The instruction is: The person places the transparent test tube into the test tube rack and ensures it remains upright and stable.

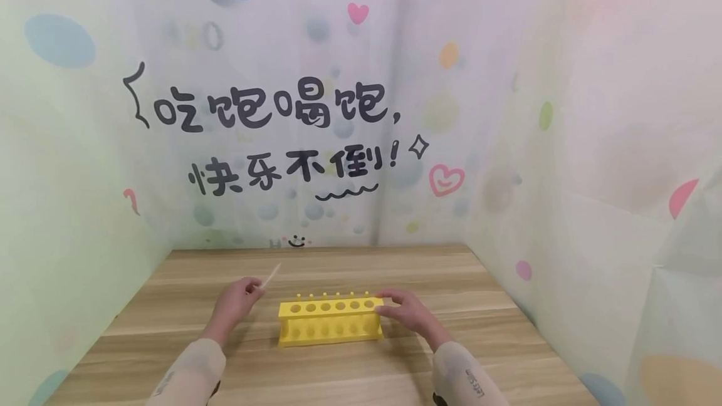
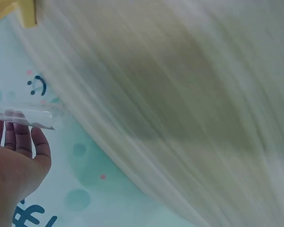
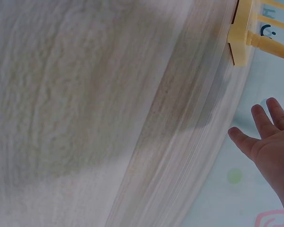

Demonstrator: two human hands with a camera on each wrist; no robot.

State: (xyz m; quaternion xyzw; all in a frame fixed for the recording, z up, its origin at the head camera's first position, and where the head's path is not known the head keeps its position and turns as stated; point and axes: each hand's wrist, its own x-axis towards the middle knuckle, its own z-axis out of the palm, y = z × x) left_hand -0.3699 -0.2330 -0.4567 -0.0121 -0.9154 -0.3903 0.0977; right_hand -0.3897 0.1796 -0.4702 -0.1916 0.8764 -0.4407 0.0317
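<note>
A yellow test tube rack [image 1: 329, 338] stands upright on the table, with a row of round holes in its top plate and short pegs along its back. To its left, my left hand [image 1: 239, 301] holds a clear test tube [image 1: 271, 275] by one end, raised and tilted. In the left wrist view the transparent test tube [image 2: 40, 116] lies across the fingers. My right hand [image 1: 408, 311] grips the right end of the rack's top plate between thumb and index finger. The right wrist view shows the other fingers [image 3: 262, 123] extended and spread, with the rack's end [image 3: 241, 35] above them.
The wood-grain table [image 1: 316, 381] reaches back to a patterned curtain wall [image 1: 316, 224] with dark lettering. Similar pale walls [image 1: 570, 218] close in both sides of the table.
</note>
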